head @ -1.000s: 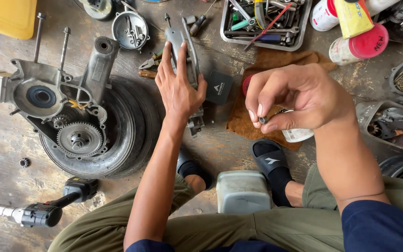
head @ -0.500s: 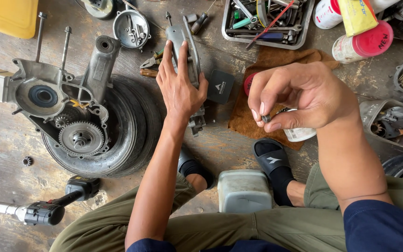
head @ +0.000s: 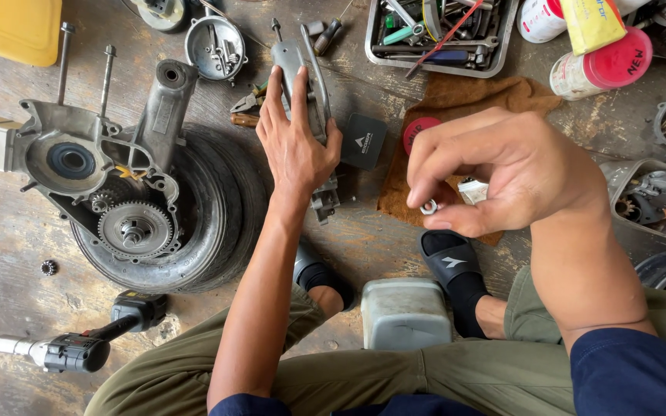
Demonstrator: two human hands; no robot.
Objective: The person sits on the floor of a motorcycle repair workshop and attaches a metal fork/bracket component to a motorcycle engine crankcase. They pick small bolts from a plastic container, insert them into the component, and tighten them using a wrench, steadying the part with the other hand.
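Stool: a pale grey plastic block [head: 405, 312] stood between the person's legs, nearest the camera.
Power tool: a black and silver cordless driver [head: 71, 348] lay on the worn wooden floor at lower left.
Right hand: the right hand [head: 502, 173] was raised, thumb and forefinger pinched narrowly on a small silver metal nut [head: 428, 206].
Left hand: the left hand [head: 296, 142] lay flat, fingers spread fairly wide, pressing on a long grey metal engine cover [head: 308, 85].
Engine: a grey engine case with a toothed gear [head: 134, 229] rested on a black rubber tyre [head: 217, 223].
Black card: a small square black package [head: 363, 142] with a pale mark lay just beside the cover.
Cloth: a brown rag [head: 487, 96] carried a round red lid [head: 416, 129].
Tubs: a white tub with a red lid [head: 601, 68] and a yellow packet [head: 591, 21] stood at far right.
Tray: a grey metal tray [head: 435, 29] held mixed tools.
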